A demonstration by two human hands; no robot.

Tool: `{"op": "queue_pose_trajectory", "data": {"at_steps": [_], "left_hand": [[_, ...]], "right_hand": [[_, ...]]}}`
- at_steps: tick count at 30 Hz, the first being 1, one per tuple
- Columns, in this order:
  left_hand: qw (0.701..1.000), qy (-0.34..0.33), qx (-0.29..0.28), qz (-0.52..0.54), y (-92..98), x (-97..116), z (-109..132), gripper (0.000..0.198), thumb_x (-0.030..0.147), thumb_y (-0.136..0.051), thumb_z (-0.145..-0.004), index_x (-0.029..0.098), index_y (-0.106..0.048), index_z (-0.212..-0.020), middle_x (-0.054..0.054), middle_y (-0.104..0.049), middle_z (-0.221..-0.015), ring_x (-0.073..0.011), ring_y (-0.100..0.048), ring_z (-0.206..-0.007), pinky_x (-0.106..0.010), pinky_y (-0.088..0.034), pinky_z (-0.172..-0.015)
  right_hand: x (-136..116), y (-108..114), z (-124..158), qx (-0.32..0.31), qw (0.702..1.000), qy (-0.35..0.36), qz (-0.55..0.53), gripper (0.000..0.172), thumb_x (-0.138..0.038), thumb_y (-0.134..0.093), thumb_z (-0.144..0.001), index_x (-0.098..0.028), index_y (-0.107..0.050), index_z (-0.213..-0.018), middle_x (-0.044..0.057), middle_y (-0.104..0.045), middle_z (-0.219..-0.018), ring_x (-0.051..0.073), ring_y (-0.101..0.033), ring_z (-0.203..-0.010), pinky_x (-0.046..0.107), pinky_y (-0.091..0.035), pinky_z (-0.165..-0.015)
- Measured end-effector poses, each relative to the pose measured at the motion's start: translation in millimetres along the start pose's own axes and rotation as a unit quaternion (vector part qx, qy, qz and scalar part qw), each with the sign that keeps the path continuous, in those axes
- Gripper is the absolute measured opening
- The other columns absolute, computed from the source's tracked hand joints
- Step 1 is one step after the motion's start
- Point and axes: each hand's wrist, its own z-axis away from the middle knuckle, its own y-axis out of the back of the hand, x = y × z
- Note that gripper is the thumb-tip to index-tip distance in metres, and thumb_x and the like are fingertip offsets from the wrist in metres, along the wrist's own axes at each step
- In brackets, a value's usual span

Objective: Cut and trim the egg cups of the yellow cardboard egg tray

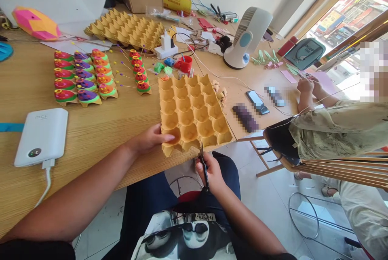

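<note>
A tan pulp egg tray (194, 108) lies at the table's front edge, its near rim sticking out over the edge. My left hand (151, 138) grips its near left corner, thumb on top in a cup and the fingers hidden below. In my right hand (212, 173) is a pair of black-handled scissors (203, 167), pointing away from me. Their blades meet the tray's near rim, between two columns of cups. Whether the blades are apart I cannot make out. Small torn tray pieces (220, 90) lie by the tray's right side.
Rows of painted egg-tray cups (86, 76) stand left, near pins with coloured heads. Behind are another egg tray (125, 30), a red mug (184, 64) and a white fan (247, 38). A white power bank (42, 137) lies left. A co-worker (330, 126) sits right, beyond a phone (257, 102).
</note>
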Motion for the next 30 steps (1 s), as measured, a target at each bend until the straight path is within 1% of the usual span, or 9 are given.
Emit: {"op": "queue_pose_trajectory", "data": {"at_steps": [6, 14, 21, 25, 30], "left_hand": [[1.000, -0.001, 0.009, 0.017, -1.6, 6, 0, 0.067, 0.037, -0.087, -0.069, 0.017, -0.070, -0.131, -0.015, -0.074, -0.129, -0.0406, -0.065, -0.127, -0.050, -0.056, -0.107], [0.999, -0.011, 0.010, 0.029, -3.2, 7, -1, 0.067, 0.037, -0.084, -0.071, 0.018, -0.068, -0.133, -0.014, -0.075, -0.126, -0.0402, -0.065, -0.126, -0.049, -0.059, -0.102], [1.000, -0.012, 0.010, 0.022, -4.1, 9, -1, 0.066, 0.039, -0.083, -0.071, 0.018, -0.069, -0.132, -0.014, -0.075, -0.127, -0.0402, -0.066, -0.124, -0.049, -0.059, -0.102], [0.999, -0.012, 0.011, 0.028, -4.4, 9, -1, 0.064, 0.037, -0.083, -0.072, 0.019, -0.069, -0.132, -0.013, -0.074, -0.130, -0.0378, -0.067, -0.124, -0.046, -0.059, -0.102], [0.999, -0.005, 0.016, 0.033, -4.0, 10, -1, 0.069, 0.036, -0.084, -0.071, 0.018, -0.067, -0.135, -0.014, -0.073, -0.130, -0.0391, -0.066, -0.124, -0.047, -0.059, -0.103]], "right_hand": [[6, -2, -7, 0.019, 0.999, 0.001, 0.028, 0.046, -0.066, -0.054, -0.089, -0.026, -0.042, -0.070, -0.004, -0.046, -0.064, 0.014, -0.041, -0.061, 0.028, -0.033, -0.060], [10, -5, -8, 0.035, 0.998, 0.009, 0.059, 0.048, -0.068, -0.053, -0.089, -0.026, -0.042, -0.068, -0.003, -0.047, -0.063, 0.014, -0.042, -0.060, 0.028, -0.035, -0.059], [10, -3, -11, 0.031, 0.996, 0.009, 0.079, 0.054, -0.074, -0.049, -0.090, -0.026, -0.045, -0.066, -0.002, -0.051, -0.061, 0.014, -0.045, -0.057, 0.027, -0.035, -0.057], [11, -2, -12, 0.028, 0.996, 0.009, 0.088, 0.055, -0.076, -0.047, -0.090, -0.026, -0.044, -0.066, -0.001, -0.052, -0.061, 0.015, -0.047, -0.058, 0.027, -0.036, -0.058], [11, -2, -13, 0.026, 0.995, 0.012, 0.099, 0.054, -0.075, -0.045, -0.091, -0.026, -0.044, -0.067, -0.001, -0.052, -0.062, 0.016, -0.048, -0.059, 0.027, -0.036, -0.060]]}}
